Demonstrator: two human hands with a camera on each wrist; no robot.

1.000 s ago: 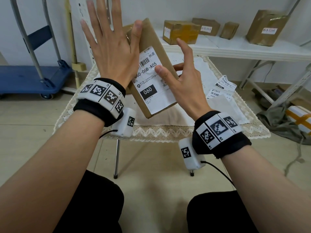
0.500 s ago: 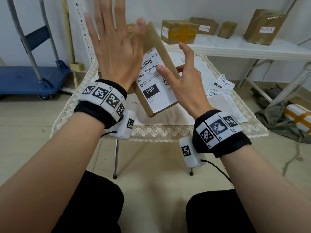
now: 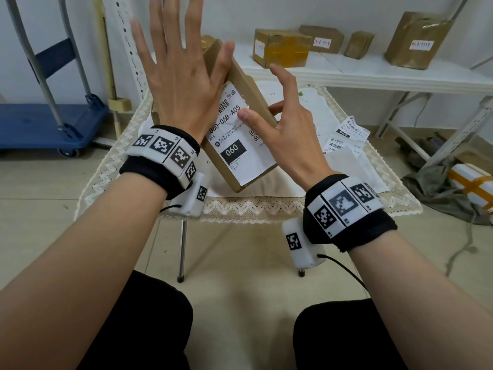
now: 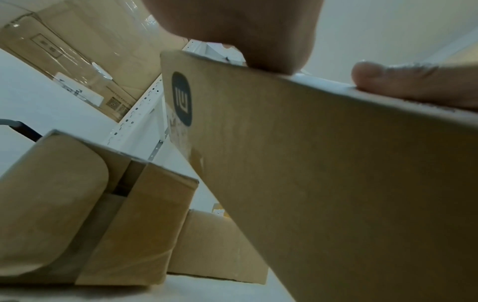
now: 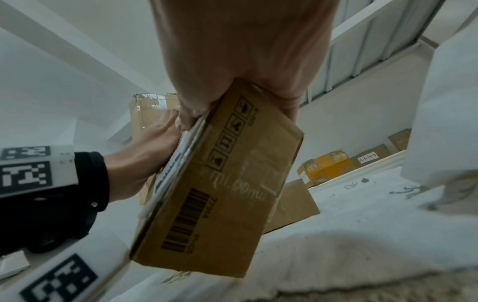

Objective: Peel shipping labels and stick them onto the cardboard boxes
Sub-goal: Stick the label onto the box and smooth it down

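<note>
Two hands held one flat cardboard box (image 3: 248,108) tilted above the cloth-covered surface (image 3: 266,206). At the far left stood a blue platform trolley (image 3: 40,124) on the floor. Next came the left hand (image 3: 176,76), its fingers spread straight and wide, palm flat against the upper left part of the box and thumb lying along the top edge. The left wrist view showed the thumb tip (image 4: 274,51) on that edge, with another taped carton (image 4: 90,214) resting on the surface below. A white shipping label (image 3: 240,137) printed 060-06B-A05 and 060 was stuck on the face of the box turned toward the person. The right hand (image 3: 288,129) was clamped on the box's right edge, thumb pressing the label and fingers wrapped behind; its index finger stood raised off the cardboard. From the right wrist view, the side of the box showed a barcode and handling symbols. Further right, loose labels (image 3: 344,137) lay on the cloth. Behind them, a white shelf (image 3: 373,73) carried several labelled parcels (image 3: 282,46).
</note>
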